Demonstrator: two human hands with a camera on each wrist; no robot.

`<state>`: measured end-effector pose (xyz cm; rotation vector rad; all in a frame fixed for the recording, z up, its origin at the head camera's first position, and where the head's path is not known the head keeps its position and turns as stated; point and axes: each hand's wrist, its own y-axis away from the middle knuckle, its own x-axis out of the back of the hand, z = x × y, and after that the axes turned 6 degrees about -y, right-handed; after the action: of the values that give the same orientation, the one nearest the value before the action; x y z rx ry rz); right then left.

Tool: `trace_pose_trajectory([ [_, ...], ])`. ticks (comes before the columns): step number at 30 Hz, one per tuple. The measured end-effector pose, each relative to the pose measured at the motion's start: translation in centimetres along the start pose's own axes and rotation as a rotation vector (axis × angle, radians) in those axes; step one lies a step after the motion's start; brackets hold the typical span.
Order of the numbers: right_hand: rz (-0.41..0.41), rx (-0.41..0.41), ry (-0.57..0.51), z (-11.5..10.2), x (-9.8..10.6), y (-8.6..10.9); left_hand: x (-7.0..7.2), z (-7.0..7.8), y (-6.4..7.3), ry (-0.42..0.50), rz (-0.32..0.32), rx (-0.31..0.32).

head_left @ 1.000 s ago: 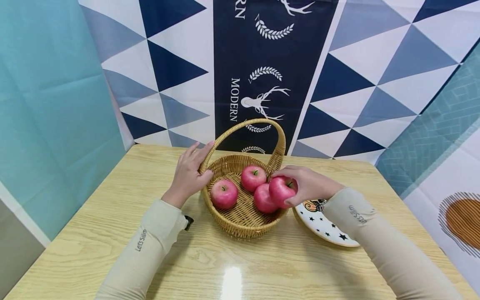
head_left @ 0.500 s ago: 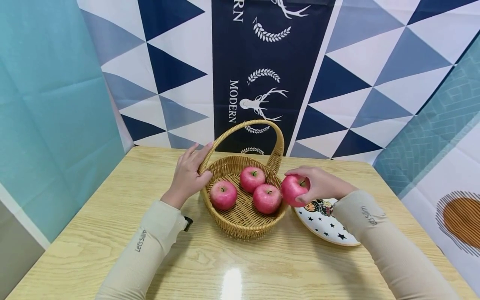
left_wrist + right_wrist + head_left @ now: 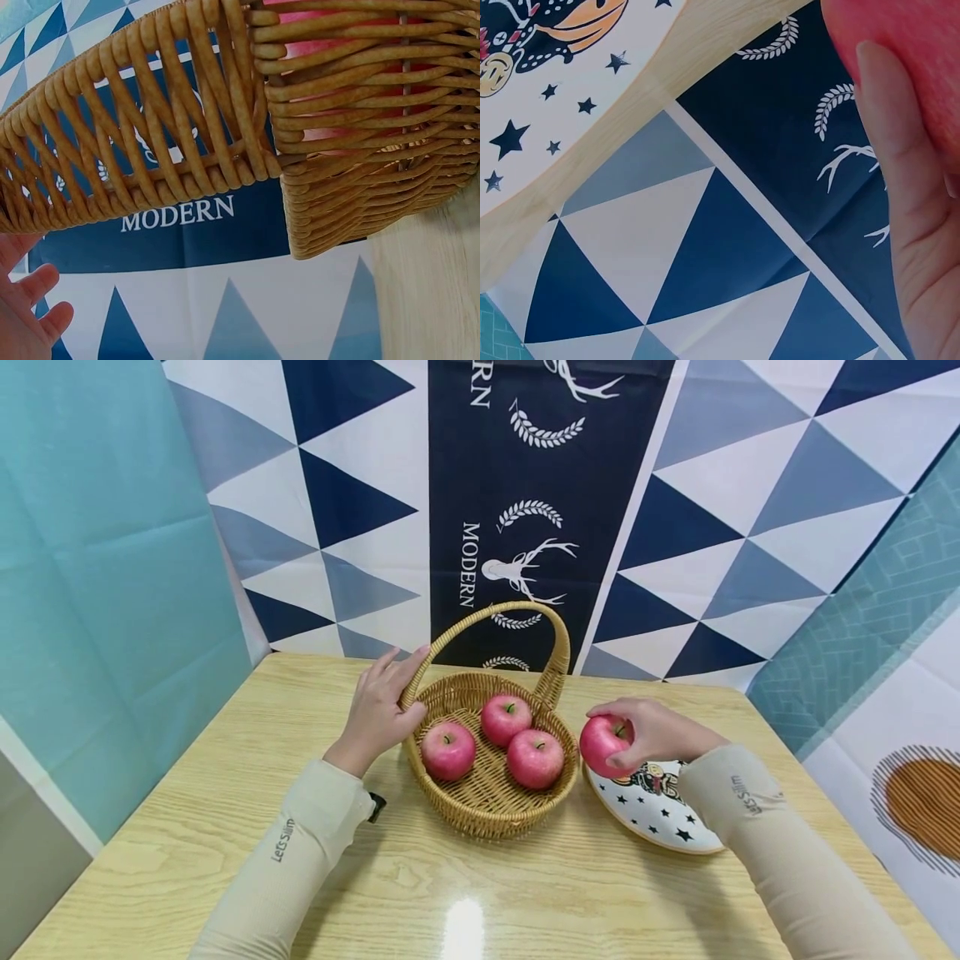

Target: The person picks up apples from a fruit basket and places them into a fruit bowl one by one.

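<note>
A wicker basket [image 3: 487, 820] with a tall arched handle [image 3: 491, 608] stands mid-table, three red-pink apples inside: one at left [image 3: 448, 752], one at the back [image 3: 506, 718], one at right [image 3: 536, 760]. My left hand [image 3: 375, 714] holds the handle's left base between thumb and index finger; its other fingers lie loose beside it in the left wrist view. With thumb and fingers, my right hand [image 3: 663, 732] grips a fourth red apple [image 3: 602, 747] just right of the basket's rim. That apple overlaps the edge of a white star-patterned plate [image 3: 648, 814].
The plate lies right of the basket, partly covered by my right hand and sleeve [image 3: 738, 793]. Behind the wooden table [image 3: 480, 893] hangs a patterned cloth [image 3: 555, 485], with a teal cloth [image 3: 112, 568] at left.
My right hand has carried its apple to the right, from above the basket's right apple to beyond the rim, over the plate's edge. The left hand stays at the handle.
</note>
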<state>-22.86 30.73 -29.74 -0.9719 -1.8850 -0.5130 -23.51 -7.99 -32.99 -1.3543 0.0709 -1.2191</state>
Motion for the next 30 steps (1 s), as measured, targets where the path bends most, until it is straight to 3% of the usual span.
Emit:
trace_pose_trajectory([
  [11, 0.023, 0.043, 0.017, 1.3, -0.3, 0.9, -0.2, -0.1, 0.0, -0.038, 0.044, -0.061],
  [23, -0.017, -0.031, -0.017, 3.4, -1.3, 0.9, 0.1, -0.1, 0.1, -0.03, 0.026, -0.036],
  [30, -0.034, -0.051, -0.008, 4.1, -0.9, 1.1, -0.2, 0.0, 0.2, -0.019, 0.019, -0.021],
])
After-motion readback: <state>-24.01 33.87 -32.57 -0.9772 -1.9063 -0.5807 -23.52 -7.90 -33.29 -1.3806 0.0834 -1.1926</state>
